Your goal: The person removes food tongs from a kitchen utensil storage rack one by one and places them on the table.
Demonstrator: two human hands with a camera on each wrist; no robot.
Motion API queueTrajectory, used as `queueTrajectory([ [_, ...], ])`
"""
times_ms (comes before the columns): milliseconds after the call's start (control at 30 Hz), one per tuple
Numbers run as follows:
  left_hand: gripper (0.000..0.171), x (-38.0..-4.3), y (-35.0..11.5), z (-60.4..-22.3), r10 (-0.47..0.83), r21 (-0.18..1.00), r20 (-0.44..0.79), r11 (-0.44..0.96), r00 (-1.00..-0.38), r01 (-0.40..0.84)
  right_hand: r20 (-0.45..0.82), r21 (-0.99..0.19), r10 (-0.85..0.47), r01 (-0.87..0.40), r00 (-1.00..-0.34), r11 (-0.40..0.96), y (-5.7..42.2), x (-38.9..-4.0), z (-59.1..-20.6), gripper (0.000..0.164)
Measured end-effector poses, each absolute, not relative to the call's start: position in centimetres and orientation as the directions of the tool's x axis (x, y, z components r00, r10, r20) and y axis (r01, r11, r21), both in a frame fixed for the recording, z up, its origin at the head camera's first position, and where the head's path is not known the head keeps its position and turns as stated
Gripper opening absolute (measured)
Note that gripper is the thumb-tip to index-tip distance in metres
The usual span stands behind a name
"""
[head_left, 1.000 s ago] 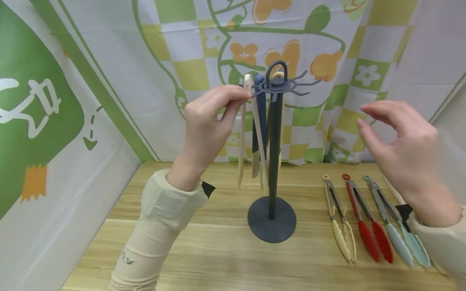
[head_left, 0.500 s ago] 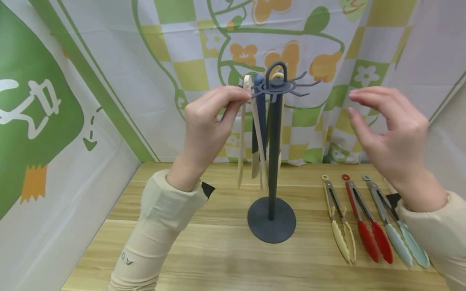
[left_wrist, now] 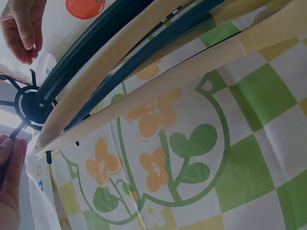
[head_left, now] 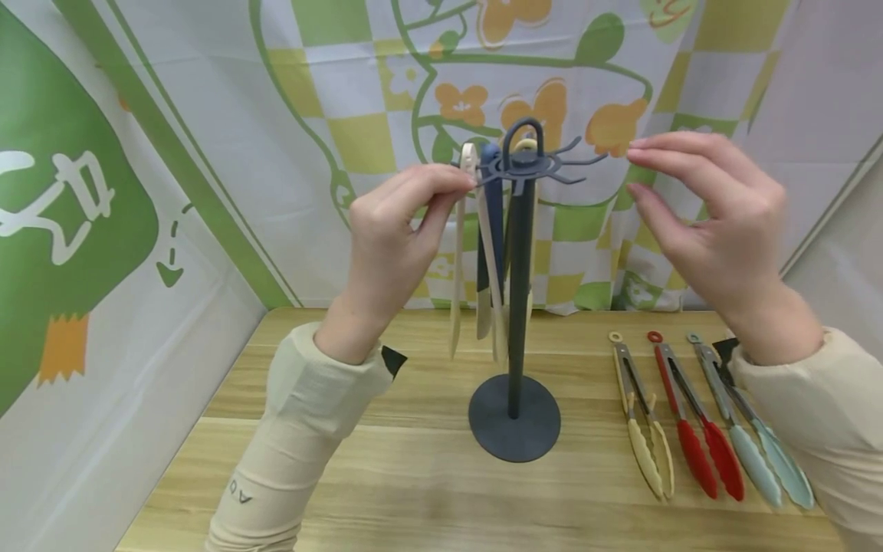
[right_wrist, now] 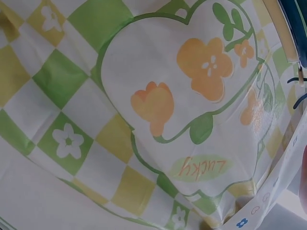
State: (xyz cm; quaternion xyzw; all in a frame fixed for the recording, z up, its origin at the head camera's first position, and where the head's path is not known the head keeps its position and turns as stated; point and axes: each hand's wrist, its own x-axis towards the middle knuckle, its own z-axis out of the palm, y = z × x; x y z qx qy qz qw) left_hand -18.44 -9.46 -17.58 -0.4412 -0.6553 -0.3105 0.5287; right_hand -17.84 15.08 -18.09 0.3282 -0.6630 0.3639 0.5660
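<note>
A dark grey utensil stand [head_left: 517,307] rises from a round base, with a ring of hooks at its top. My left hand [head_left: 400,222] pinches one of its hooks between thumb and fingers, as the left wrist view also shows. Cream-handled utensils [head_left: 469,253] and a blue-handled one [head_left: 493,207] hang on the stand's left and back. To the right of the stand, my right hand [head_left: 724,207] is raised with thumb and fingers apart, holding nothing; its fingertips are close to the tip of a right-hand hook [head_left: 586,160]. Only a sliver of it shows in the right wrist view.
On the right of the wooden table [head_left: 386,475] lie cream tongs [head_left: 645,429], red tongs [head_left: 700,429] and light blue tongs [head_left: 752,437], side by side. The right sleeve [head_left: 807,391] reaches over the light blue ones. A patterned cloth [head_left: 372,100] hangs behind the stand.
My right hand has moved left and upward, from above the tongs to the stand's right-hand hooks. The left hand stays in place at its hook.
</note>
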Motion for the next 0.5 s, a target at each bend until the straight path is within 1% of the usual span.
queueTrajectory([
  [267, 0.009, -18.4, -9.5, -17.6, 0.249, -0.057, 0.967, 0.413, -0.053, 0.909, 0.985, -0.097, -0.075, -0.861, -0.154, 0.499, 13.9, -18.1, -17.3, 0.016],
  [500, 0.009, -18.4, -9.5, -17.6, 0.255, -0.055, 0.965, 0.415, -0.058, 0.908, 0.983, -0.057, -0.125, -0.873, -0.134, 0.485, 13.5, -18.7, -17.2, 0.011],
])
